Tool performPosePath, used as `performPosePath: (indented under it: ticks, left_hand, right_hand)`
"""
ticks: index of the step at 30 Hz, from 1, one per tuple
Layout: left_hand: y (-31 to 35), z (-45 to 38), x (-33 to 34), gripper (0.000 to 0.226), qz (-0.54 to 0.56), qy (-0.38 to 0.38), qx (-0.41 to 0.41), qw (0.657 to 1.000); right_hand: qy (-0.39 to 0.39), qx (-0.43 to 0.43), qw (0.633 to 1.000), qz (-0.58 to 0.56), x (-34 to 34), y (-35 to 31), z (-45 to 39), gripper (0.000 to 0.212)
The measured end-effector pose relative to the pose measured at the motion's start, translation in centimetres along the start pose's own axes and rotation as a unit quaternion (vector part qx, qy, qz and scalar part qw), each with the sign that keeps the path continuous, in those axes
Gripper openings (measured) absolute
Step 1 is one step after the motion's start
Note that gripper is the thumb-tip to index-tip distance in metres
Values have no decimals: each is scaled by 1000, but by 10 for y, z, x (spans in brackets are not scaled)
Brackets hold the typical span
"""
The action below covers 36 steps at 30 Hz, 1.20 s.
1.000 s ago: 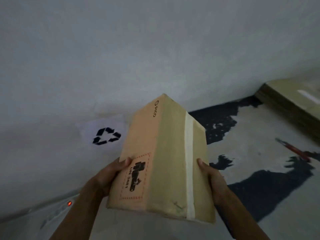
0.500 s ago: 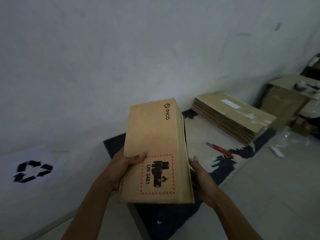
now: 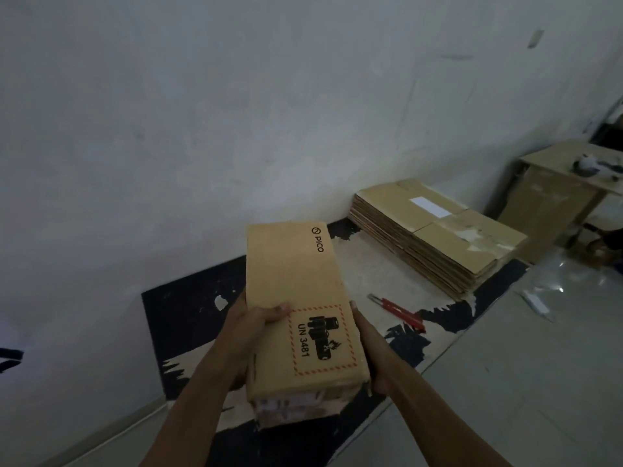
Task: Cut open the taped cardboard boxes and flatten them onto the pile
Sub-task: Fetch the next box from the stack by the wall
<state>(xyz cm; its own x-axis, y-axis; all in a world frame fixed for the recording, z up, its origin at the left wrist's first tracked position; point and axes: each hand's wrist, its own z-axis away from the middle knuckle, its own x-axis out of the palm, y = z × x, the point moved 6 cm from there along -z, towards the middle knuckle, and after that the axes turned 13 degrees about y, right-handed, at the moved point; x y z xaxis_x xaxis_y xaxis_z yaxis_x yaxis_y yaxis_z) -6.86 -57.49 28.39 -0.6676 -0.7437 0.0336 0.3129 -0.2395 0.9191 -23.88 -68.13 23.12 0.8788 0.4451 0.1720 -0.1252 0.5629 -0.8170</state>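
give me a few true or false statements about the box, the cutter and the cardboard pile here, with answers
1. Both hands hold the brown cardboard box printed PICO and UN 3481, the left hand with its thumb on top, the right hand at its side. True.
2. The red utility cutter is in the right hand. False: it lies on the black and white mat, right of the box.
3. The pile of flattened brown cardboard sits by the white wall. True.
4. The held box already lies on that pile. False: it is in the hands, apart from the pile.
5. A white label shows on the pile's top sheet. True.
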Motion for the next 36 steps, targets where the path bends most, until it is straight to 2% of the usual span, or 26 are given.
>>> performPosePath:
  ticks: [3, 5, 9, 10, 11, 13, 14, 18, 21, 23, 25, 27, 29, 31, 33, 36]
  left_hand:
    - [7, -34, 20, 46, -43, 26, 2, 999]
    - [15, -48, 30, 41, -90, 26, 8, 996]
    - [27, -80, 39, 39, -169, 36, 16, 985]
    - [29, -85, 39, 45, -194, 51, 24, 979]
    - [32, -89, 41, 62, -223, 60, 38, 972]
    - [35, -98, 43, 92, -287, 87, 53, 952]
    - [33, -104, 45, 95, -315, 93, 58, 943]
    - [27, -119, 67, 100, -413, 131, 59, 899]
    - [25, -125, 103, 90, -496, 178, 72, 847]
    - [28, -129, 135, 88, -538, 193, 84, 816]
    - [23, -141, 171, 88, -577, 188, 75, 791]
    - [13, -156, 203, 88, -599, 173, 27, 781]
    - [3, -169, 230, 89, -615, 159, -27, 772]
    - [-8, -177, 251, 91, -639, 143, -55, 753]
    - [-18, -184, 268, 92, -651, 137, -61, 744]
    - [-20, -188, 277, 85, -669, 157, -47, 725]
  right_hand:
    - [-20, 14, 999, -25, -7, -25, -29, 64]
    - [-39, 38, 998, -28, -11, -36, -49, 61]
    - [-77, 84, 993, -33, -7, -51, -95, 41]
    - [-89, 95, 991, -40, -3, -51, -105, 40]
    - [-95, 107, 989, -46, 0, -50, -113, 41]
    - [-105, 137, 983, -62, 6, -45, -132, 42]
    - [-109, 150, 980, -68, 7, -43, -141, 42]
    - [-108, 179, 977, -30, -3, -37, -184, 42]
    - [-102, 177, 978, 47, -28, -43, -209, 41]
    - [-48, 117, 979, 158, -58, -48, -231, 36]
    - [40, -1, 952, 304, -101, -52, -256, 29]
    - [103, -109, 872, 467, -144, -55, -275, 29]
    - [134, -135, 799, 571, -180, -53, -289, 30]
    - [107, -116, 749, 644, -203, -47, -302, 32]
    - [59, -101, 739, 664, -212, -40, -314, 28]
    - [20, -125, 736, 665, -218, -37, -324, 11]
